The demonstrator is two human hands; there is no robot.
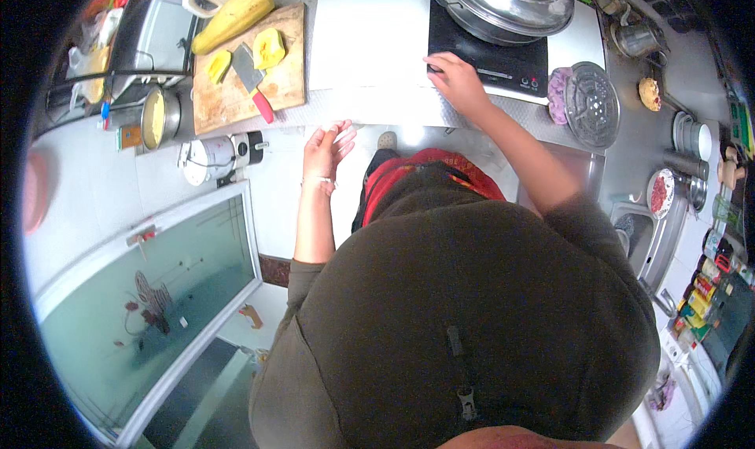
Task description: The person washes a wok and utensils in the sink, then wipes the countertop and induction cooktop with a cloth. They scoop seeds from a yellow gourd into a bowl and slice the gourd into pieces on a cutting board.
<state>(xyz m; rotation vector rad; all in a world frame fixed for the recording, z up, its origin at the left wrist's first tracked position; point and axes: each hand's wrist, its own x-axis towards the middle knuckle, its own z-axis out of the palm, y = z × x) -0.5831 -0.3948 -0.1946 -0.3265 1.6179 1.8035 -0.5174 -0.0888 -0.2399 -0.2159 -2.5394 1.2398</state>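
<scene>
My right hand (453,83) is at the left front corner of the black induction cooktop (489,65), fingers curled and partly apart; what lies under the fingertips is hard to tell. On the cooktop stands a lidded steel pot (510,6). My left hand (330,148) hangs just off the counter's front edge, palm turned up, holding nothing. Left of it is a wooden cutting board (212,107) bearing a cleaver (249,71) with a red handle, two cut yellow squash pieces (269,48) (219,66) and a long yellow squash (236,18).
A perforated steel steamer plate (591,104) and a purple cloth (559,95) lie right of the cooktop. A metal bowl (160,119) stands left of the board. A sink (631,231) and a dish with red food (660,194) are at far right. A glass door (165,307) stands lower left.
</scene>
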